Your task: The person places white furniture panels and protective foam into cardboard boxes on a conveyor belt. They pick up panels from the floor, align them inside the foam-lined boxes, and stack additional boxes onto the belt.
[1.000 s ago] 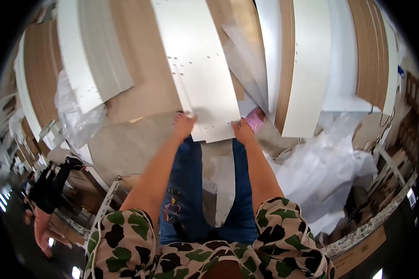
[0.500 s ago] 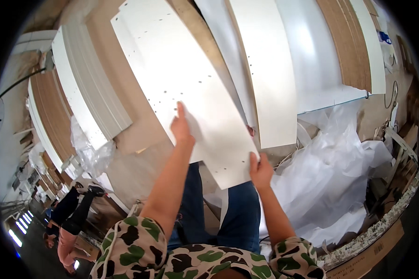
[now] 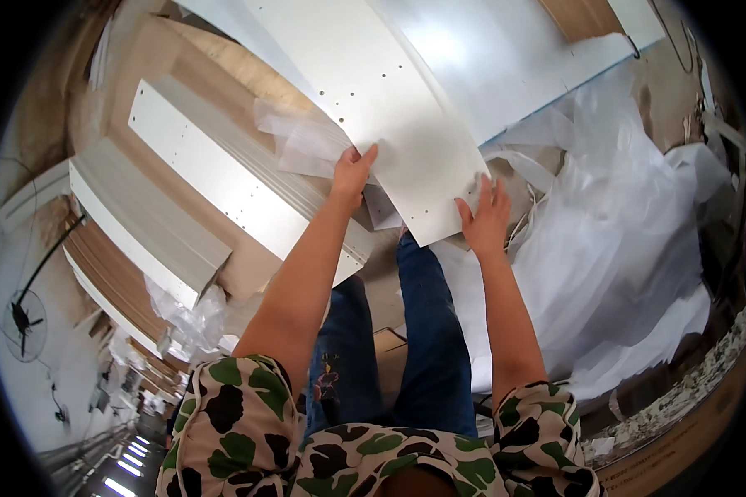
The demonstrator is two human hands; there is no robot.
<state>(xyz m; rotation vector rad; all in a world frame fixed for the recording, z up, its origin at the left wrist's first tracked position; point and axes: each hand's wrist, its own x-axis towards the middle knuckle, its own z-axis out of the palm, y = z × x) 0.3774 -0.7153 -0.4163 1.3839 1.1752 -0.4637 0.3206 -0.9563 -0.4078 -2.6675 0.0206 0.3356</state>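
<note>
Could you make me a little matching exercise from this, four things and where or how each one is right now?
1. Left hand
2. Right hand
3. Fan
4. Plastic sheeting

A. Fingers spread, by the right edge of the white panel
B. Whitish and crumpled
C. At the panel's left edge
D. At the far left of the picture

Pairs: 1-C, 2-A, 3-D, 4-B

Brown surface [image 3: 253,267] beneath stacked panels [image 3: 153,217]
</note>
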